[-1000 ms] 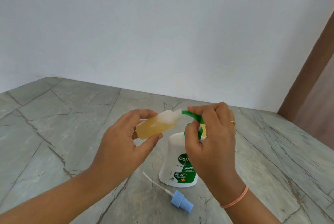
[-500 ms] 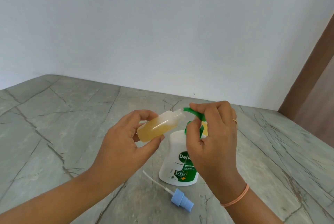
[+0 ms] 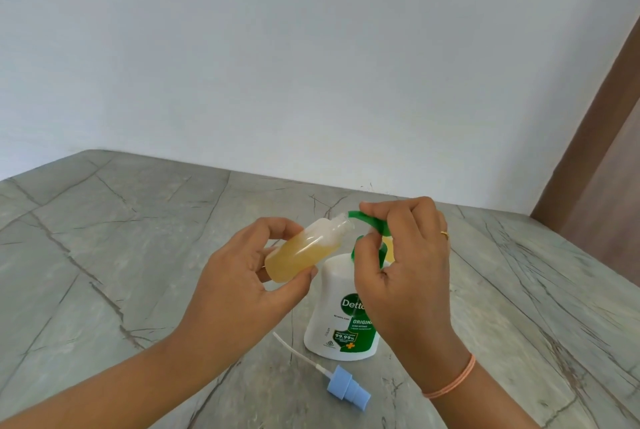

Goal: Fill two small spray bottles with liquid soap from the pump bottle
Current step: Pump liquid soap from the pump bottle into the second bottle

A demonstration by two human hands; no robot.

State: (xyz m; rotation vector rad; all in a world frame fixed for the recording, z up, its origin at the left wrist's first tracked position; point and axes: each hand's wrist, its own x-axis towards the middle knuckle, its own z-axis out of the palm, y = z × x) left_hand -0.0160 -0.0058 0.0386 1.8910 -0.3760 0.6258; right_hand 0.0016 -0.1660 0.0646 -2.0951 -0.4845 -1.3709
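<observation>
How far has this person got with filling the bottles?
Done: the small bottle in the left hand looks over half full of amber soap. In hand: the right hand grips the green pump head of the pump bottle, nozzle at the small bottle's open mouth. Left: topping up, refitting the blue spray cap lying on the table, then a second bottle, which is not in view.

Head cam, 1 view, wide-angle. Faces fwd + down across table [image 3: 104, 255] toward wall [image 3: 242, 65]. Close range: left hand [image 3: 239, 286] and right hand [image 3: 405, 283] sit lower centre, near lens.
</observation>
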